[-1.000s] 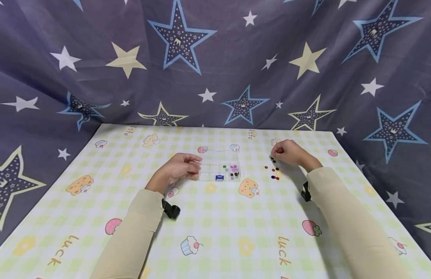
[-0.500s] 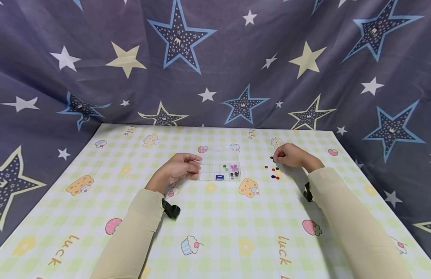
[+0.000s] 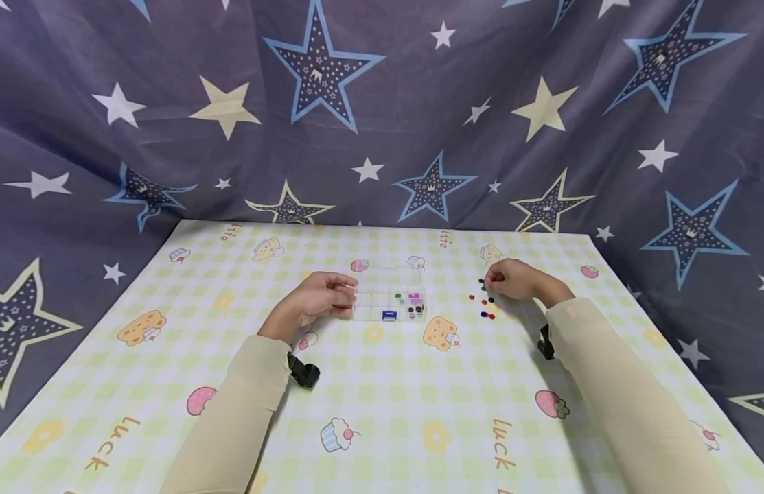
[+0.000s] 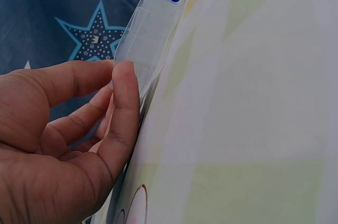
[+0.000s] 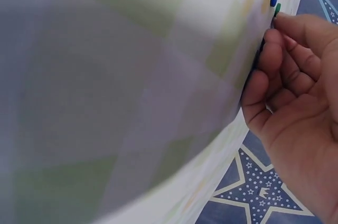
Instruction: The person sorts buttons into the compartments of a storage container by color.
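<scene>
Clear plastic compartment box [image 3: 389, 299] with a blue front latch, near the middle of the green-checked cartoon tablecloth [image 3: 382, 391]; green, purple and dark pieces in its right-hand cells, left-hand cells empty. Gripped at its left end by the left hand [image 3: 316, 297], thumb and curled fingers [image 4: 124, 102] on the wall. Well right of the box, small red, blue and green round beads [image 3: 483, 305] loose on the cloth, with the right hand [image 3: 514, 280] curled, fingertips [image 5: 272, 39] pinching a dark bead at the far edge of that scatter.

A makeshift recording corner in a home-like room, not a workshop or lab. A dark blue-grey fabric backdrop printed with white, cream and blue stars [image 3: 382, 103] hangs from 9 through 12 to 3 o'clock, and the pale green-and-yellow checked tablecloth with cartoon bears, cupcakes and "luck" lettering [image 3: 382, 384] covers the table.
</scene>
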{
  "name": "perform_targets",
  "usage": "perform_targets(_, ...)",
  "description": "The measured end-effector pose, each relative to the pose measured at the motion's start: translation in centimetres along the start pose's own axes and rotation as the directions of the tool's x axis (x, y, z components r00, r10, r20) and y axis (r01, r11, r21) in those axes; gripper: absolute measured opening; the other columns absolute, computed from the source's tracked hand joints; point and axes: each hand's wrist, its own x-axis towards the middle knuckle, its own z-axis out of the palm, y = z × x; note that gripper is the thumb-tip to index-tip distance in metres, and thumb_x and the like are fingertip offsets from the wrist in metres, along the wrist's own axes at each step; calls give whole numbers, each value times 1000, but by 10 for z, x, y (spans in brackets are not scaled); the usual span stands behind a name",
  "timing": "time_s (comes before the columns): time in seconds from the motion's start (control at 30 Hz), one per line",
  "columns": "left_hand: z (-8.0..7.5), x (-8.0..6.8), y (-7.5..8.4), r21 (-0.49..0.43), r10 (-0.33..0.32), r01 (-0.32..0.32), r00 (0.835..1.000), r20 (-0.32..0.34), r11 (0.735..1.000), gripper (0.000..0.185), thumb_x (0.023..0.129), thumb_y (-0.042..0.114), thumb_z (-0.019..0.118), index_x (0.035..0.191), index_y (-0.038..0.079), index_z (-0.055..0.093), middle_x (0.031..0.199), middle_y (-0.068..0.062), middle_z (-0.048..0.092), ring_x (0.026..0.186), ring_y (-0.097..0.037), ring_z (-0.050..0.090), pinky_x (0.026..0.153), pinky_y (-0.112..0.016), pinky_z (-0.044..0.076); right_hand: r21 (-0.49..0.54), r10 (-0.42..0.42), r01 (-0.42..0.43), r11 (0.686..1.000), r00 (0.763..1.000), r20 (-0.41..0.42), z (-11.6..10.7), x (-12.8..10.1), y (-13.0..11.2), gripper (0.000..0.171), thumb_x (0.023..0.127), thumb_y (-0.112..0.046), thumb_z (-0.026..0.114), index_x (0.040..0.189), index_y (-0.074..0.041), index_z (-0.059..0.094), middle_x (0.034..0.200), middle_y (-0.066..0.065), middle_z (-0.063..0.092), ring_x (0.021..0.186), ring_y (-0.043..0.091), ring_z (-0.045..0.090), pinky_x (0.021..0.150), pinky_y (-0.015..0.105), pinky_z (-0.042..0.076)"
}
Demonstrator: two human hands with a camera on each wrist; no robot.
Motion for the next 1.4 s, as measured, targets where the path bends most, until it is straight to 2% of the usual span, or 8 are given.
perform_targets(0.2, -1, -1, 0, -1, 3, -3, 1000, -4, 1000, 46, 99, -5, 62, 144, -2, 53, 107, -11, 60, 82, -19, 67, 77, -30, 63, 5, 6, -6, 1000, 1000, -13, 1, 4, 0, 11, 102, -7, 62, 94, -4, 70, 85, 4, 67, 73, 17, 52, 72, 32, 44)
perform_targets(0.53, -3, 0, -1, -6, 6, -6, 1000, 10, 1000, 47, 99, -4, 62, 145, -2, 51, 108, -12, 60, 83, -20, 68, 78, -31, 63, 4, 20, -20, 1000, 997, 80, 0, 5, -3, 18, 105, -4, 50, 101, -1, 67, 88, 7, 64, 69, 16, 49, 65, 31, 42)
perform_targets(0.9, -1, 0, -1, -4, 10, -10, 1000, 11, 1000, 47, 99, -5, 63, 144, -2, 53, 107, -12, 61, 83, -20, 68, 77, -31, 63, -9, -11, 11, 1000, 996, 85, 0, 8, -5, 21, 108, -6, 48, 106, 0, 68, 80, 5, 60, 64, 15, 45, 62, 29, 40)
perform_targets(1.13, -3, -1, 0, -8, 12, -12, 1000, 15, 1000, 47, 99, -5, 63, 145, -2, 52, 106, -11, 61, 81, -20, 68, 76, -31, 63, -8, -44, 44, 999, 996, 74, -2, 13, -18, 20, 107, -9, 50, 102, -1, 68, 70, 2, 53, 60, 15, 42, 63, 31, 40)
perform_targets(1.4, -2, -1, 0, -9, 9, -9, 1000, 17, 1000, 48, 99, -5, 62, 145, -2, 51, 106, -11, 61, 82, -20, 68, 77, -31, 63, -11, -71, 72, 997, 995, 71, 0, 20, -39, 20, 108, -9, 50, 106, 2, 67, 72, 3, 55, 59, 14, 44, 62, 30, 41)
